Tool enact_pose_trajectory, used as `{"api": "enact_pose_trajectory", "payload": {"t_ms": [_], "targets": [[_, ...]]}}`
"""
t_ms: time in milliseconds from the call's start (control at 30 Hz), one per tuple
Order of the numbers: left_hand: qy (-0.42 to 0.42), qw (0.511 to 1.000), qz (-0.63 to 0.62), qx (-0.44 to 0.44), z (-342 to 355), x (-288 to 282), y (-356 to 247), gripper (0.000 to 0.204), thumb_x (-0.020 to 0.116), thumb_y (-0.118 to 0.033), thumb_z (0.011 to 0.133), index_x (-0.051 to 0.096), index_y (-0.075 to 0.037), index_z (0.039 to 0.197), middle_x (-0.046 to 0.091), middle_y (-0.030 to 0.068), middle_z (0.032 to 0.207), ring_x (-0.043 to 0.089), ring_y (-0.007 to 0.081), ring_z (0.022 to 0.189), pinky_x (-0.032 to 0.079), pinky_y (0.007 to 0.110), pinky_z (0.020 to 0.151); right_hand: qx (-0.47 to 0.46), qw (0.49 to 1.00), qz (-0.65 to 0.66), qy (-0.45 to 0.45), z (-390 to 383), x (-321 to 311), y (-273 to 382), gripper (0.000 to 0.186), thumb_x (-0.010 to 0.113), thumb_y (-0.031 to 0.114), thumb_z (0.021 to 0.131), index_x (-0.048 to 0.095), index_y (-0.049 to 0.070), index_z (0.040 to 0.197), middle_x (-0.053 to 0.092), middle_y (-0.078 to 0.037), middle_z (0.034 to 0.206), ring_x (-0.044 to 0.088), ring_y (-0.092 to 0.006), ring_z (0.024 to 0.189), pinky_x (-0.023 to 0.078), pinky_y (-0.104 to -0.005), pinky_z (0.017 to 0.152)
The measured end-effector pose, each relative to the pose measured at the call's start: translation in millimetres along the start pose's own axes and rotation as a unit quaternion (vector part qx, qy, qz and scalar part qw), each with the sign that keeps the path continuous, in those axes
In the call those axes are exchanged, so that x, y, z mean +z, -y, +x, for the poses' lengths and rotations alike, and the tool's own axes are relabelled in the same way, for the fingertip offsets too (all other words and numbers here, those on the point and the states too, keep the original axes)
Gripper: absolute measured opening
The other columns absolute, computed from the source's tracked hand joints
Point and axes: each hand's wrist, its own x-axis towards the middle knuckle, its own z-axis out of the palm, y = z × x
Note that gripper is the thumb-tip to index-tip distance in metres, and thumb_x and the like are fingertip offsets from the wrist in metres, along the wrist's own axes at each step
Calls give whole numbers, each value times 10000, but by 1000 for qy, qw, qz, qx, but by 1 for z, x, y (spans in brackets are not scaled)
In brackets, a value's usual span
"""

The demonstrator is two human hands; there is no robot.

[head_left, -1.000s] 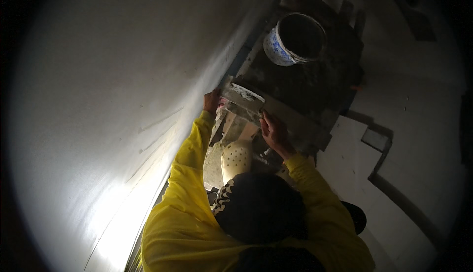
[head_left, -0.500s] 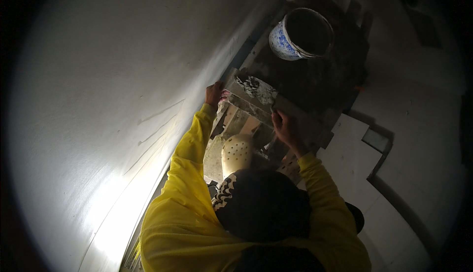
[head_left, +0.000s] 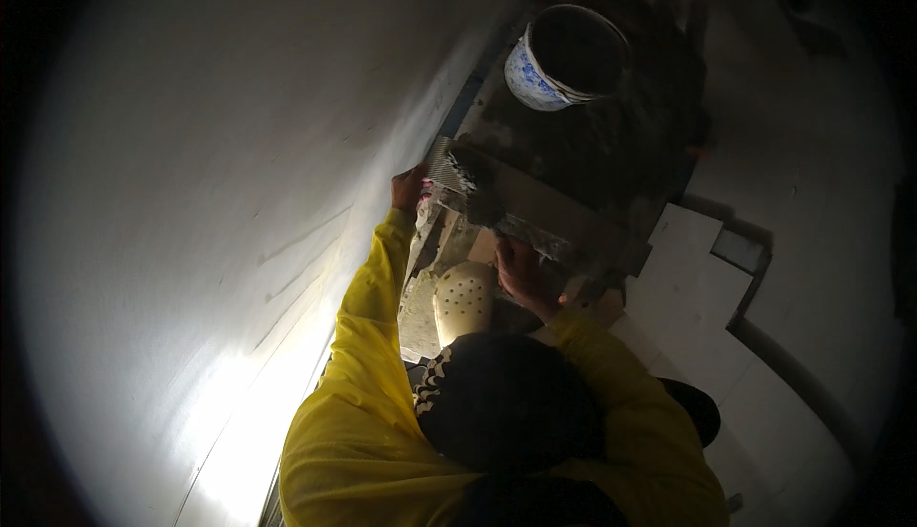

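A long narrow tile (head_left: 540, 195) lies slanted in front of me, a finely ridged surface showing at its left end. My left hand (head_left: 409, 189) is closed on that end, close against the wall. Grey mortar (head_left: 462, 170) sits on the tile near the ridges. Closed, with knuckles up, my right hand (head_left: 523, 271) is at the tile's near edge. From it a dark, mortar-coated trowel (head_left: 485, 204) appears to reach onto the tile; shadow and the fingers hide its handle.
A white and blue bucket (head_left: 544, 86) stands beyond the tile on dark, rough ground. The white wall (head_left: 220, 193) rises on my left. Pale floor tiles (head_left: 688, 279) with a stepped edge lie at right. My perforated cream clog (head_left: 464, 300) is below the tile, by broken pieces.
My right hand has come nearer and to the left, and the trowel has turned more edge-on. The mortar patch looks smaller and darker. My left hand stays on the tile's end.
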Motion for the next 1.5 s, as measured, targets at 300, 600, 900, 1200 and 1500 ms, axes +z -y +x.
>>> {"api": "enact_pose_trajectory", "payload": {"t_ms": [300, 600, 900, 1200, 1500], "targets": [[11, 1000, 19, -3, 4, -10, 3, 344, 657, -346, 919, 642, -59, 1108, 611, 25, 846, 616, 143, 779, 511, 301, 608, -118, 948, -287, 66, 40, -52, 68, 231, 520, 226, 962, 594, 8, 957, 605, -200, 697, 596, -401, 637, 464, -486, 597], [27, 1000, -4, -3, -1, -4, 1, 397, 652, -359, 920, 625, -48, 1164, 610, 19, 863, 608, 147, 799, 517, 312, 630, -127, 948, -281, 79, 35, -21, 57, 245, 552, 190, 934, 584, -20, 1056, 600, -197, 720, 638, -315, 712, 506, -434, 591], [21, 1000, 20, -1, 2, -11, -1, 376, 648, -336, 924, 630, -51, 1169, 621, 32, 865, 616, 158, 786, 516, 311, 617, -234, 899, -370, 17, 38, -22, 70, 237, 557, 223, 933, 583, 10, 1035, 590, -125, 663, 613, -270, 579, 494, -410, 505], [49, 998, -25, -13, -3, -5, 7, 334, 571, -320, 967, 605, -79, 1196, 610, 28, 967, 610, 169, 854, 521, 356, 684, -127, 963, -235, -23, 34, -6, 36, 215, 546, 246, 943, 584, 35, 952, 589, -189, 719, 609, -362, 684, 501, -444, 627], [55, 998, -20, -31, -5, -5, -8, 302, 597, -348, 953, 618, -88, 1108, 608, 29, 916, 617, 177, 824, 510, 342, 646, -189, 886, -421, 39, 57, -39, 107, 239, 623, 220, 879, 597, 31, 1022, 597, -110, 709, 627, -283, 662, 516, -402, 611]]}}
